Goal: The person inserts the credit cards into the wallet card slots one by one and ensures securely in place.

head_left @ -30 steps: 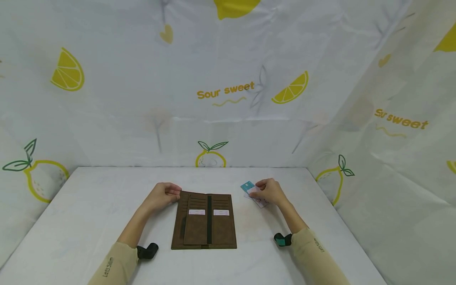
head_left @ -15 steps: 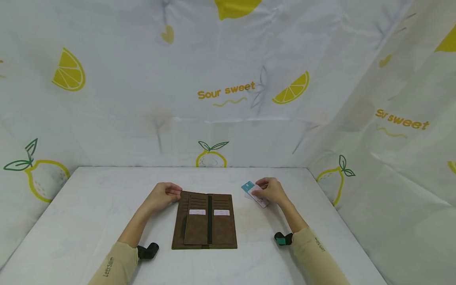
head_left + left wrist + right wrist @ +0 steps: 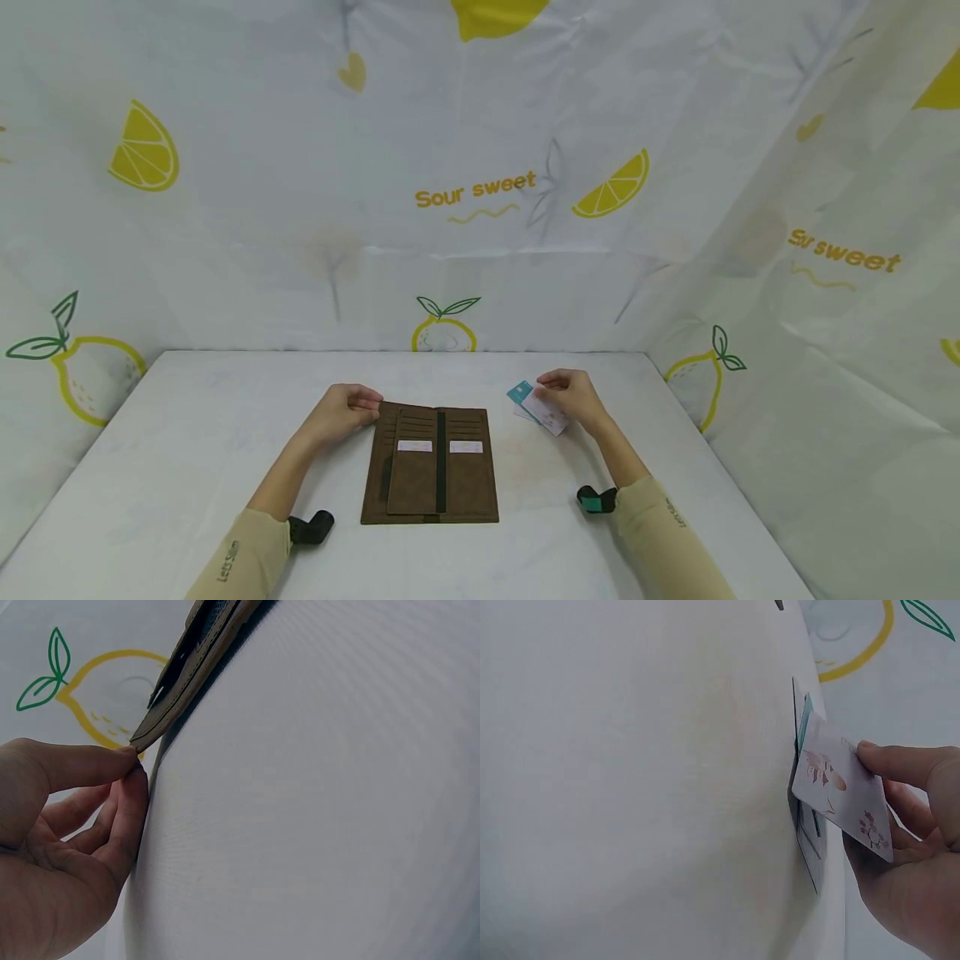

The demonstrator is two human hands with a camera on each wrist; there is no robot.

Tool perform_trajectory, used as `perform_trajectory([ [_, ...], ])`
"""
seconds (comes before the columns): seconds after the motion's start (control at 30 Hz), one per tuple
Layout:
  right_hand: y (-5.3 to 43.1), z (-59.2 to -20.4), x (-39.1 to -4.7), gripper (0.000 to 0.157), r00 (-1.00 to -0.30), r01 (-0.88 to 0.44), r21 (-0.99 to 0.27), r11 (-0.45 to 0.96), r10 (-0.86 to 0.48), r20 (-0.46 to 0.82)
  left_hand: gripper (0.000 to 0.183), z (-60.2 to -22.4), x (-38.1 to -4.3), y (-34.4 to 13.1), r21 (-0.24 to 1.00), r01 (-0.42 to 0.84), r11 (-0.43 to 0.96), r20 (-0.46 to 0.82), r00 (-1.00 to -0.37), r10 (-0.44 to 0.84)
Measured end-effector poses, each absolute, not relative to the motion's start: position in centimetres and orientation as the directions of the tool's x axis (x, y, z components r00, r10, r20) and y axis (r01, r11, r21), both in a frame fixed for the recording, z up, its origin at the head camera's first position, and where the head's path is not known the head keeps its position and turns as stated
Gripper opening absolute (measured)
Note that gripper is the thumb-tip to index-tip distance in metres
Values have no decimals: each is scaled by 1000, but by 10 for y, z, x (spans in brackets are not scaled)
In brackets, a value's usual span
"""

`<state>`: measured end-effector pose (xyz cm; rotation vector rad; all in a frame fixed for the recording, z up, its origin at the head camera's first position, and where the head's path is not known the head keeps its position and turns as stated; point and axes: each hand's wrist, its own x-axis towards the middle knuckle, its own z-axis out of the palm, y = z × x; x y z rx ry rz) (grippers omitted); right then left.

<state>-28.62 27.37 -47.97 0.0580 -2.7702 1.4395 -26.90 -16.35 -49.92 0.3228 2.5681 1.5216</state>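
A brown wallet (image 3: 470, 482) lies spread flat on the white table, a white card edge showing in a slot on each side of its dark centre strip. My left hand (image 3: 339, 414) pinches the wallet's upper left corner between thumb and fingers; the left wrist view shows this corner (image 3: 154, 724) raised slightly. To the right of the wallet, my right hand (image 3: 576, 397) holds a whitish card with a printed pattern (image 3: 836, 778), pinched by thumb and fingers and tilted up. Beneath it a teal card (image 3: 519, 390) and another card (image 3: 810, 847) are partly hidden.
The white table (image 3: 187, 467) meets a lemon-printed cloth wall (image 3: 285, 250) at the back and right. Black wrist devices (image 3: 311, 528) sit at both cuffs.
My right hand has moved slightly up, and the whitish card has lifted and slid over the teal card, which now shows less. The left hand and the wallet stay in place.
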Motion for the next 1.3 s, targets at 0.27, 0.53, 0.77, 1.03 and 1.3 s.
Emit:
perform_trajectory([
  [0.27, 265, -476, -287, 25, -999, -48, -871, 489, -30, 38, 24, -498, -269, -163, 876, 109, 470, -14, -968, 252],
  [0.53, 246, -470, -286, 28, -999, -43, -896, 443, -42, 27, 25, -498, -268, -163, 881, 102, 462, -20, -967, 252],
  [0.77, 232, -470, -289, 24, -999, -30, -914, 405, -29, 20, 26, -497, -267, -163, 883, 93, 460, -27, -968, 248],
  [1.03, 220, -471, -290, 20, -999, -4, -943, 333, -34, -8, 26, -496, -266, -163, 877, 93, 472, -28, -969, 244],
  [1.3, 202, -473, -289, 20, -999, 31, -970, 242, -31, -40, 26, -495, -266, -162, 875, 100, 474, -23, -969, 247],
])
